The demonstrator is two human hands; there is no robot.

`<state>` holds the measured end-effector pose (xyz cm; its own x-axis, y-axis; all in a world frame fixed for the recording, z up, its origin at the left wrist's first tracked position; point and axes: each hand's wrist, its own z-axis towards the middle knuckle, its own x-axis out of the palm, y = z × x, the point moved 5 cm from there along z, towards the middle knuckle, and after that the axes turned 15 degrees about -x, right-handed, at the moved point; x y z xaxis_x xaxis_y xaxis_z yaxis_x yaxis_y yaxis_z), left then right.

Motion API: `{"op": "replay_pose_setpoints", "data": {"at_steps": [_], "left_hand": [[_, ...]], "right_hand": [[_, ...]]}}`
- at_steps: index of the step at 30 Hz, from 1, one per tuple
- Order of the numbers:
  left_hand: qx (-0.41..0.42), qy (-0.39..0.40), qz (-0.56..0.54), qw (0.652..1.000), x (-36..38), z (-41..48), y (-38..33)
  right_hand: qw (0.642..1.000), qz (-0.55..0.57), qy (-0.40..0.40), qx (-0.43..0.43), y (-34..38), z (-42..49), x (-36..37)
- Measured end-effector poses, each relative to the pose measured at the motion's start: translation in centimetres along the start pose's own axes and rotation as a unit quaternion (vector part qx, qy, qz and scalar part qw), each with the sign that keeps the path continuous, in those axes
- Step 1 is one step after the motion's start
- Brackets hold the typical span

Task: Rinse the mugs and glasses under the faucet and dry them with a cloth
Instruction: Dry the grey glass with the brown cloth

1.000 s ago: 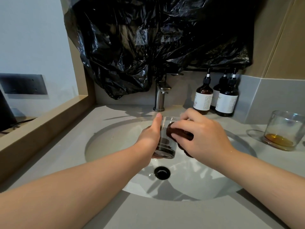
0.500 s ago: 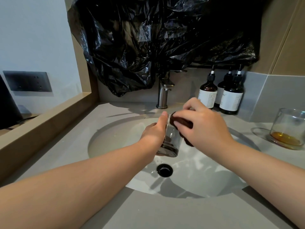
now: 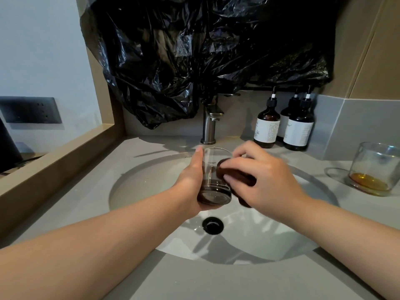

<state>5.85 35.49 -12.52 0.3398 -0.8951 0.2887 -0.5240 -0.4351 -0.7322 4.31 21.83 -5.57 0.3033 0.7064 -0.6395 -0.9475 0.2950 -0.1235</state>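
My left hand [image 3: 190, 182] grips a clear tumbler glass [image 3: 213, 176] upright over the white sink basin [image 3: 147, 187], thumb along its left side. My right hand [image 3: 262, 180] holds a dark brown cloth [image 3: 237, 176] and presses it against the glass's right wall. The steel faucet [image 3: 209, 126] stands behind the glass; no water is seen running. A second glass [image 3: 377, 167] with amber liquid at its bottom sits on the counter at the right.
Three dark pump bottles [image 3: 284, 126] stand behind the basin at the right. A black plastic bag [image 3: 194, 57] covers the wall above the faucet. The drain [image 3: 213, 225] lies below my hands. A wooden ledge [image 3: 58, 154] borders the counter's left side.
Both hands and the glass have stayed over the basin. The right hand's cloth has slid from the rim down the glass's right wall.
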Motion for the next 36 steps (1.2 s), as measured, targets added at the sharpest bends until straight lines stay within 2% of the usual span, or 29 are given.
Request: {"op": "replay_pose_setpoints", "data": {"at_steps": [2, 4, 5, 7, 9, 11, 13, 16, 19, 23, 25, 27, 29, 32, 34, 36], "left_hand": [[0.0, -0.003, 0.005, 1.0, -0.2, -0.1, 0.0], [-0.003, 0.01, 0.011, 1.0, -0.1, -0.4, -0.2], [-0.01, 0.022, 0.01, 1.0, -0.1, -0.4, -0.2], [-0.021, 0.045, 0.014, 0.999, 0.2, -0.5, -0.2], [-0.02, 0.06, 0.035, 0.997, 0.4, -0.6, -0.3], [-0.025, 0.072, 0.042, 0.996, 0.5, -0.7, -0.1], [-0.036, 0.082, 0.046, 0.995, 0.6, -0.8, 0.1], [-0.041, 0.098, 0.069, 0.992, 0.7, -0.8, 0.2], [-0.044, 0.109, 0.085, 0.989, 0.7, -0.9, 0.3], [-0.05, 0.125, 0.127, 0.983, 0.7, -0.8, 0.5], [-0.051, 0.13, 0.146, 0.979, 0.7, -0.8, 0.5], [-0.053, 0.13, 0.154, 0.978, 0.6, -0.7, 0.4], [-0.051, 0.119, 0.145, 0.981, 0.4, -0.6, 0.2], [-0.003, 0.084, 0.161, 0.983, 0.4, -0.1, -0.4], [0.052, 0.051, 0.202, 0.977, 0.6, 0.0, -0.7], [0.075, 0.038, 0.232, 0.969, 0.9, -0.2, -0.4]], "right_hand": [[0.998, 0.029, 0.03, -0.055, 1.1, -0.3, 0.4], [0.998, 0.035, 0.028, -0.045, 0.5, -0.4, 0.3], [0.999, 0.035, 0.011, 0.005, -0.5, -0.4, 0.1], [0.984, 0.055, -0.027, 0.169, -3.4, -0.6, -0.5], [0.929, 0.123, -0.066, 0.343, -6.4, -1.6, -0.8], [0.866, 0.231, -0.071, 0.437, -8.2, -2.2, -1.0], [0.841, 0.318, 0.004, 0.439, -8.1, -2.4, -1.0], [0.864, 0.331, 0.164, 0.343, -6.6, -2.2, -0.6], [0.856, 0.362, 0.211, 0.305, -5.6, -1.9, -0.3], [0.883, 0.311, 0.168, 0.309, -5.5, -2.0, 0.1], [0.881, 0.304, 0.143, 0.333, -5.2, -2.0, 0.2], [0.867, 0.32, 0.125, 0.36, -4.9, -1.8, 0.2], [0.836, 0.36, 0.097, 0.403, -4.5, -1.7, 0.2], [0.809, 0.377, 0.091, 0.441, -4.0, -1.8, 0.1], [0.817, 0.36, 0.091, 0.44, -4.1, -1.5, -0.1], [0.849, 0.308, 0.093, 0.419, -4.5, -1.1, -0.4]]}}
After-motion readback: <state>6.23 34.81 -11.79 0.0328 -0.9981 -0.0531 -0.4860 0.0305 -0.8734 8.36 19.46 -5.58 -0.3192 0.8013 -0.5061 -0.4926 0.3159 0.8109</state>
